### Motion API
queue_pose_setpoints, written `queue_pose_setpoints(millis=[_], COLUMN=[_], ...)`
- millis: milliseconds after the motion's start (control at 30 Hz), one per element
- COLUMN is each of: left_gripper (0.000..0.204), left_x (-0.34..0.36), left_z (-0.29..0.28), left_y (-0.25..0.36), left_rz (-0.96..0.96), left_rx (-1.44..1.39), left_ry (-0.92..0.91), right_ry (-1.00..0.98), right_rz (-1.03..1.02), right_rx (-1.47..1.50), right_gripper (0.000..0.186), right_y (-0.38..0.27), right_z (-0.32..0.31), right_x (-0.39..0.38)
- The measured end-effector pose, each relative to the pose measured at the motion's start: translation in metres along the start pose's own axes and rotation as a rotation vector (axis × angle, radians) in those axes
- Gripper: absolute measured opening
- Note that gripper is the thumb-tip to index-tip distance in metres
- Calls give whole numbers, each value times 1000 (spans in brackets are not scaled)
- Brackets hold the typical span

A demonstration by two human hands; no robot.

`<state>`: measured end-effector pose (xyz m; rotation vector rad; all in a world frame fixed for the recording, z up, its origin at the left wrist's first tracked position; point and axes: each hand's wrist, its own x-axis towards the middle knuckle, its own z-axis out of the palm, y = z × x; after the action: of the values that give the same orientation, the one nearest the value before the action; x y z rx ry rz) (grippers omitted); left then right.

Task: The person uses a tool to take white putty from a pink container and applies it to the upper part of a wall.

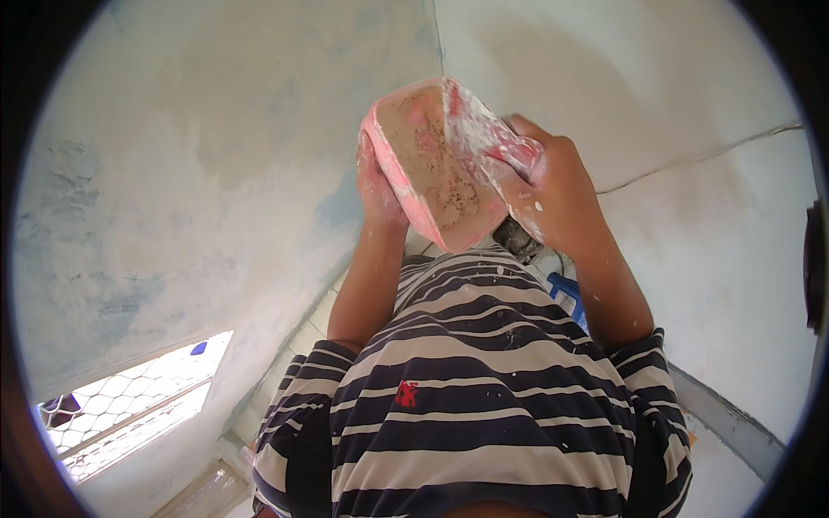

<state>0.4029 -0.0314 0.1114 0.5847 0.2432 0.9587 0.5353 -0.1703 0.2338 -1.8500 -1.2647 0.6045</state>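
A pink rectangular plastic tub (406, 186) is held up in front of my chest, tilted so that its inside shows. Grainy brown, half-dry material (445, 164) sticks to its bottom. My left hand (378, 183) is closed round the tub's left side, the fingers partly hidden behind it. At the right side, my right hand (553, 177) grips a reddish flat piece smeared with white paste (484, 129), its thumb lying along it. Whether this piece is a scraper or part of the tub's wall, I cannot tell. White paste spots both hands.
Patchy plastered walls (259, 164) meet in a corner just beyond the tub. A cable (699, 160) runs along the right wall. A window with a wire grille (147, 393) is at the lower left. Part of a blue object (566, 293) shows beside my right forearm.
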Motion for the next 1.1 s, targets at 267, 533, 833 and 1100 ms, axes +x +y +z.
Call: queue_pose_setpoints(millis=[267,533,833,1100], left_gripper=[53,66,65,62], left_x=[2,-20,-53,-62], left_z=[-3,-53,-63,-69], left_y=[1,-40,-48,-54], left_rz=[4,-325,-481,-419], left_rx=[-12,-337,-308,-192], left_ry=[19,281,189,125], right_ry=[-109,131,163,268], right_rz=[26,149,236,56], right_rx=[43,661,852,438], right_gripper=[24,22,23,44], right_y=[17,78,109,78], right_z=[0,34,49,44], right_x=[-4,5,-7,-20])
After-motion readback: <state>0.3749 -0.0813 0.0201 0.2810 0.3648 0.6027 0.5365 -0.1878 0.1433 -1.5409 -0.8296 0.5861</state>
